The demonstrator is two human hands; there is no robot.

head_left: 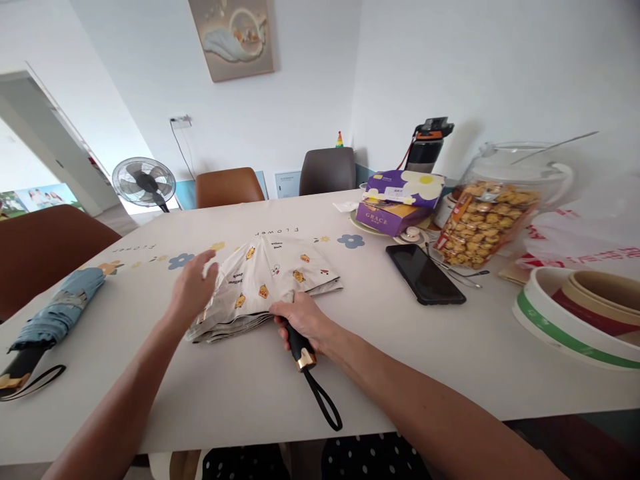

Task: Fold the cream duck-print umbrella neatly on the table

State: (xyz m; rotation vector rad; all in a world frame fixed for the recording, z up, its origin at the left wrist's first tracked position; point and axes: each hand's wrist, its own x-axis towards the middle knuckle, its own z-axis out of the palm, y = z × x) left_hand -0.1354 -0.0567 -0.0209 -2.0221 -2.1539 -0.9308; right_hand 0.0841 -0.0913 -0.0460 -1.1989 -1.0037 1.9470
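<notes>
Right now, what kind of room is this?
It looks like a dining room in a home, though I can't be certain: there's a big table with chairs around it, and a picture on the wall.

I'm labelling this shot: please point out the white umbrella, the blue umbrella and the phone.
White umbrella (273,281), head view: its printed canopy.
Blue umbrella (59,315), head view: its bunched canopy.
Phone (425,274), head view: its dark screen.
</notes>
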